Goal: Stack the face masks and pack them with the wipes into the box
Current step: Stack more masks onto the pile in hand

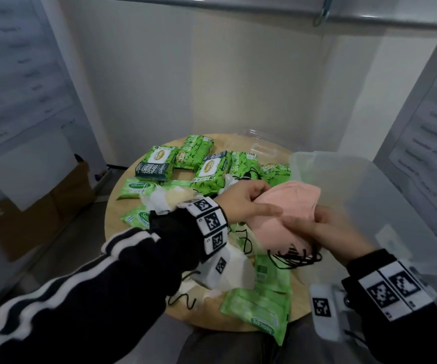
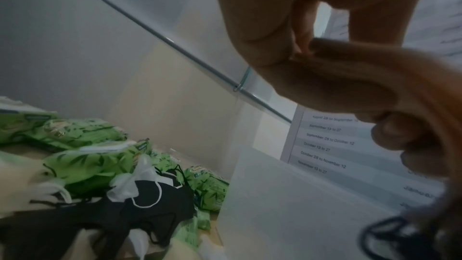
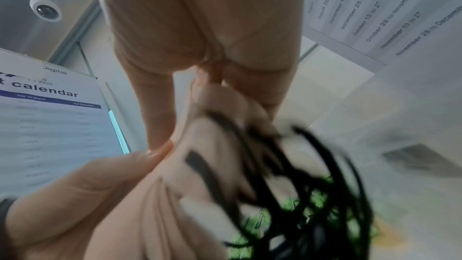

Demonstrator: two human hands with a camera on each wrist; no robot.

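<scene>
Step in hand, as we read it: stacking. We hold pink masks (image 1: 285, 214) above round wooden table (image 1: 112, 206), just beside clear plastic box (image 1: 348, 185). Left hand (image 1: 241, 203) pinches upper edge, thumb on top. Right hand (image 1: 332, 229) curls round lower end, where black ear loops (image 1: 296, 256) bunch and dangle. Next move likely calls for squaring edges and tucking loops. Masks soft, creased, domed. Green wipe packs (image 1: 209, 169) glossy, pillowy, scattered over table among loose black and white masks (image 2: 150, 201).
</scene>
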